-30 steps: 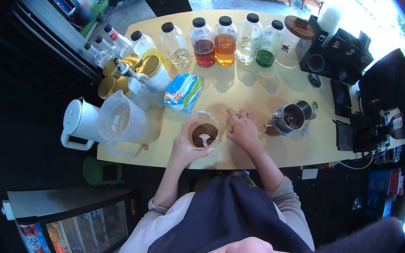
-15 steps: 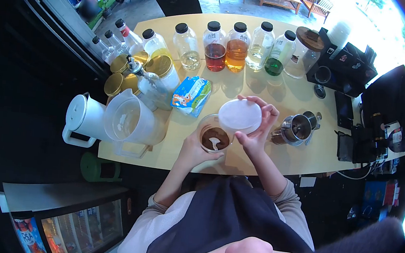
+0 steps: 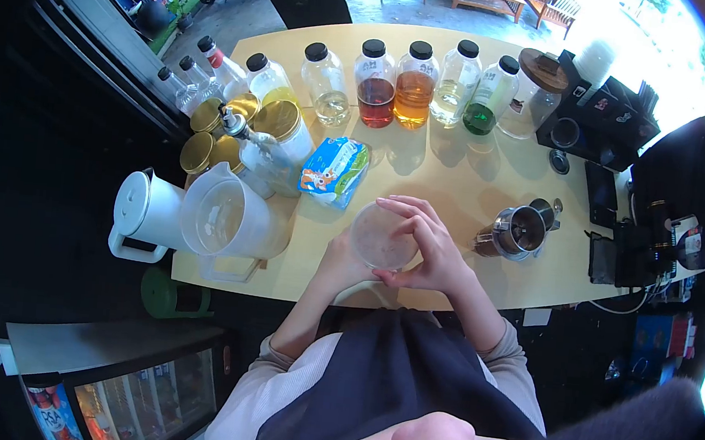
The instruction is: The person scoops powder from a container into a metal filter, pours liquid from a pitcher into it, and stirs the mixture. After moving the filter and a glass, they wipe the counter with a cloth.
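A round, translucent white lid [image 3: 383, 238] sits over the mouth of a tub at the table's front edge. Under the lid, the tub and its brown contents are mostly hidden from view. My left hand [image 3: 338, 267] wraps around the tub's left side. With thumb and fingers curved over the rim, my right hand [image 3: 432, 248] grips the lid from the right. Just beyond stands a blue packet with a cartoon animal [image 3: 334, 171]. A metal measuring cup or pitcher [image 3: 521, 229] is right of my right hand.
Bottles of coloured liquid, one red [image 3: 376, 96], line the back. To the left are gold-lidded jars [image 3: 277, 119], a clear plastic jug [image 3: 217, 216] and a white pitcher [image 3: 146, 206]. A black organiser [image 3: 600, 116] and a dark monitor [image 3: 682, 190] stand at right.
My right hand has brought the lid down and left onto the tub, covering the brown contents and the white scoop seen inside. My left hand stays around the tub.
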`<state>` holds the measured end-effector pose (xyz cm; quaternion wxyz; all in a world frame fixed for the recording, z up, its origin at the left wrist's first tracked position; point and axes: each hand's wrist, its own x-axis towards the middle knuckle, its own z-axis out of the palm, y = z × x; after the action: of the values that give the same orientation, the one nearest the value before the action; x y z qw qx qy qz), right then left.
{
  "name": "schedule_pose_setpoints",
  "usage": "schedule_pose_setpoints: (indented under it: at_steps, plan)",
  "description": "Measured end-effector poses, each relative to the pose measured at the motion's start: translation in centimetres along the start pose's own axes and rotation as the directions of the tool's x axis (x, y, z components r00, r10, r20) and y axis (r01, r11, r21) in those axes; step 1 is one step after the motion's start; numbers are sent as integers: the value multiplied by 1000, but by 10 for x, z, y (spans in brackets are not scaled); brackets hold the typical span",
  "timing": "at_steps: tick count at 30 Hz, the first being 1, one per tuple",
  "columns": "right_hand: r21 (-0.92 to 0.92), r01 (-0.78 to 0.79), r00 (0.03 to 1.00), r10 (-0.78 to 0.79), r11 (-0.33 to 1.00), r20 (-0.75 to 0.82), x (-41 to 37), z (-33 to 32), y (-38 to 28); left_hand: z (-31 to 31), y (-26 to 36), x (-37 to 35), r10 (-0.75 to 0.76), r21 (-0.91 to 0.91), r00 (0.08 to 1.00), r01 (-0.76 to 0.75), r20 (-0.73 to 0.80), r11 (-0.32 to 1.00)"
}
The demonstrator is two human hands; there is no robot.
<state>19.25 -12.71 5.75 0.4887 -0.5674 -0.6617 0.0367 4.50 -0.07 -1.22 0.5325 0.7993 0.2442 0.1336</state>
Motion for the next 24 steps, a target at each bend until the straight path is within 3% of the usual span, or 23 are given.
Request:
schedule_pose_setpoints:
  at_steps: [4,6,9,11,14,18,19,21,24]
  plan:
    - [-201,-100,995,99,975,-17,2,12,-23,1,-5,4,47,-7,999,-48,-26,999]
    - [-450,-228,974,203,863,-103,-1,24,-32,2,-8,4,72,-11,997,-72,-25,997]
    - [-321,-169,985,167,932,-34,4,8,-35,3,-7,4,208,5,976,-208,-71,978]
    - [-291,-130,988,148,948,41,4,-5,-28,5,-12,7,73,4,997,-73,-15,997]
    - [-250,-135,970,180,959,164,15,-23,-28,7,8,6,40,-104,999,-41,-11,994]
    - [-280,-154,925,238,948,296,28,-32,-29,5,15,10,-35,-34,999,36,37,999]
    - [-283,-155,926,239,947,292,29,-30,-26,6,6,12,-29,-5,998,30,48,1000]
    - [-309,12,964,70,951,255,29,-20,-18,6,0,15,-22,24,998,20,65,1000]
    - [-360,29,963,70,932,259,29,-9,-16,4,2,20,57,114,992,-70,113,991]
